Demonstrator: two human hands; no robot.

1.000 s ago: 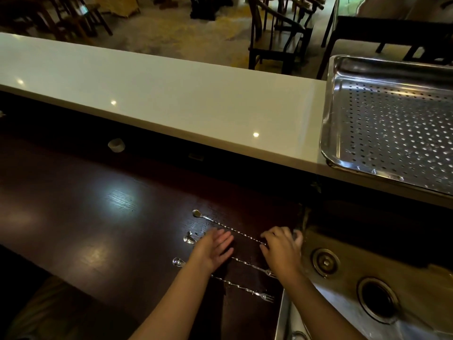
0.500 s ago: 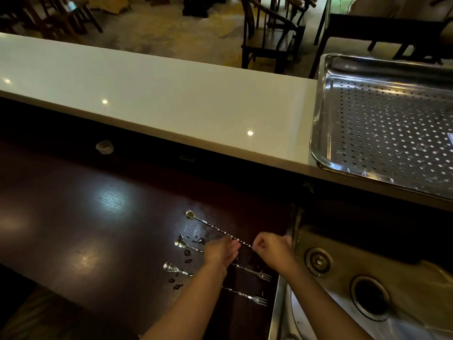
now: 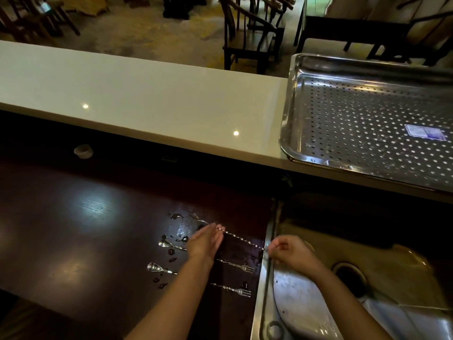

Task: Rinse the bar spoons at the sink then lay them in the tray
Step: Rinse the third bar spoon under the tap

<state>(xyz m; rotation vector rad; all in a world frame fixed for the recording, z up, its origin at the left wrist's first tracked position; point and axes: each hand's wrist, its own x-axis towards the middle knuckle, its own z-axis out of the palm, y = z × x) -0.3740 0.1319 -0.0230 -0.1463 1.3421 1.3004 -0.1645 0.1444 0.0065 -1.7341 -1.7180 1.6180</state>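
1. A second ago I had all three spoons flat on the dark counter point(image 3: 85, 231) under my hands. Now the far spoon point(image 3: 241, 238) is up at its fork end, pulled toward the sink point(image 3: 306, 298).
2. My right hand point(image 3: 291, 253) is curled, pinching that spoon's fork tip right at the sink edge.
3. My left hand point(image 3: 206, 242) has its fingers straight and together, steadying the twisted stem from below near the bowl end; it grips nothing.
4. The middle spoon point(image 3: 171, 245) and the near spoon point(image 3: 157, 268) lie where they were, surrounded by dark droplets that showed up as my hands moved off them.
5. So, I judge that the first pick-up is under way and no rinsing has begun. I can't see a tap or running water.
6. The perforated tray point(image 3: 285, 133) sits on the white bar top point(image 3: 134, 94) behind the sink, with no spoon in it.
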